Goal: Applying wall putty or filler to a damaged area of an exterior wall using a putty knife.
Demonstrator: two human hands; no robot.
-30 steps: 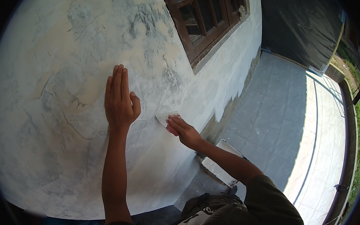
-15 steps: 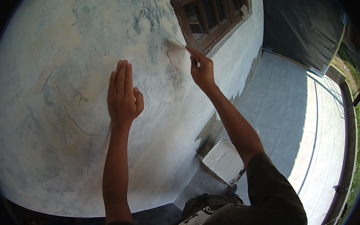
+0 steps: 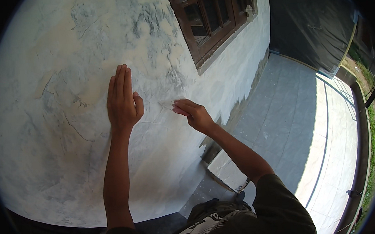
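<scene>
My left hand (image 3: pixel 122 101) lies flat against the patchy white wall (image 3: pixel 38 139), fingers stretched upward side by side and thumb slightly apart. Nothing is in it. To its right, below the window's lower corner, my right hand (image 3: pixel 199 117) is closed around a thin scraper (image 3: pixel 167 103). The scraper's pale, wedge-shaped blade points left and is at the wall; whether its whole edge touches is hard to tell. A small reddish part shows under my fingers. Cracks, beige patches and grey smears mark the plaster around both hands.
A brown wooden window (image 3: pixel 209 19) is set in the wall at upper right. On the grey tiled floor (image 3: pixel 277 111) by the wall's foot stands a white-coated, squarish container (image 3: pixel 227 170), partly behind my right forearm. Dark sheeting (image 3: pixel 313 28) hangs at the far right.
My right hand has swept down and left with the scraper, from the window's corner to lower on the wall. The left hand stays flat on the wall. Blue cloth at lower left has gone from view.
</scene>
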